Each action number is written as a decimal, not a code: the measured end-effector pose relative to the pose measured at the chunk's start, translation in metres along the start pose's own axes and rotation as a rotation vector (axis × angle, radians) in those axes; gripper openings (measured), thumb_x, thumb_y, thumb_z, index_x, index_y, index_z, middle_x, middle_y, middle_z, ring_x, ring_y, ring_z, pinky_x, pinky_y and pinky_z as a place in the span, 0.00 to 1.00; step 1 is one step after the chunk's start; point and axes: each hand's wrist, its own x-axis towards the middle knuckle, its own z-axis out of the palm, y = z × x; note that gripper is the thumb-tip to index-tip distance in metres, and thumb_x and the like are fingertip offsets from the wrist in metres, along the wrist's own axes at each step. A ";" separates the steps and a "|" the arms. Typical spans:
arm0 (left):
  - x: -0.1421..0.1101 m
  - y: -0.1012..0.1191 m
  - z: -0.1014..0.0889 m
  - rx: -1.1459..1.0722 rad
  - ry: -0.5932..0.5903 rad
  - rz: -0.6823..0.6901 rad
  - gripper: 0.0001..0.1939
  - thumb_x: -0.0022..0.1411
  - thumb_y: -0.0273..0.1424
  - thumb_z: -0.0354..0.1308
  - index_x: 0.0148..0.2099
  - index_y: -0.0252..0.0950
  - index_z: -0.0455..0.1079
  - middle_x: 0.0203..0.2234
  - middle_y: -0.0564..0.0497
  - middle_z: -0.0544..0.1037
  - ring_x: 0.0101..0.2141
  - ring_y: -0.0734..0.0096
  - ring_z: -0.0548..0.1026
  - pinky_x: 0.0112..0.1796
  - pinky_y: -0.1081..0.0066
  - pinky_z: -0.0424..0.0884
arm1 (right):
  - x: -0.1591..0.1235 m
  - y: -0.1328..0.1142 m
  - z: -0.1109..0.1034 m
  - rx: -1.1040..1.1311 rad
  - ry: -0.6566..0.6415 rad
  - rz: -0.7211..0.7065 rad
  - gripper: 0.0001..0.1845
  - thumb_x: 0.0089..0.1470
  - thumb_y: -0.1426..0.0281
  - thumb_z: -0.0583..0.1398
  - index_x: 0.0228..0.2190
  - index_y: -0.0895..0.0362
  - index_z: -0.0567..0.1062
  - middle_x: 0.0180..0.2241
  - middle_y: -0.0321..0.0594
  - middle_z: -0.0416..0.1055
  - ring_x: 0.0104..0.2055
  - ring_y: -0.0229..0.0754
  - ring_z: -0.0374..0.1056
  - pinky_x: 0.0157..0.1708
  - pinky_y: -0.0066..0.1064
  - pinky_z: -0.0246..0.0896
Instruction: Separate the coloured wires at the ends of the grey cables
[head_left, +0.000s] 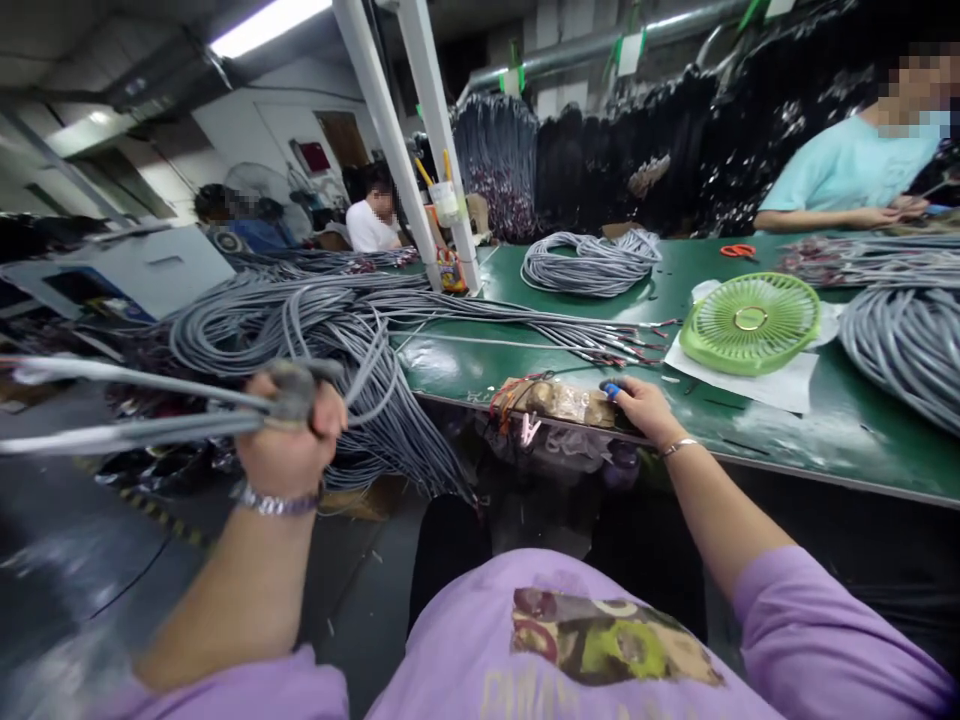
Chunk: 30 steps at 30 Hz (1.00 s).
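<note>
The left hand [289, 440] is closed around long grey round cables [187, 430], lifted at the near left, their outer ends running to the left; I see no tie on them, but the blur does not let me be sure. The right hand [645, 408] rests at the near edge of the green table [450, 372], beside a brown taped strip [574, 402]; its fingers are bent, and I cannot tell if they hold something small.

The work looks to me partly done; one grey cable coil [592, 280] lies wound at the far middle, and a larger grey coil [907, 350] at the right; the loose grey cable heap [225, 325] at the left remains in open loops, and the red and white wire ends [622, 345] lie spread near the middle.
</note>
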 end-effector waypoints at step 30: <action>-0.099 -0.131 -0.036 -0.125 -0.378 -0.801 0.38 0.55 0.62 0.46 0.37 0.30 0.74 0.11 0.58 0.62 0.12 0.81 0.58 0.17 0.76 0.56 | 0.084 -0.048 0.031 -0.484 0.162 0.209 0.15 0.52 0.65 0.59 0.38 0.62 0.77 0.38 0.56 0.76 0.44 0.57 0.72 0.44 0.44 0.64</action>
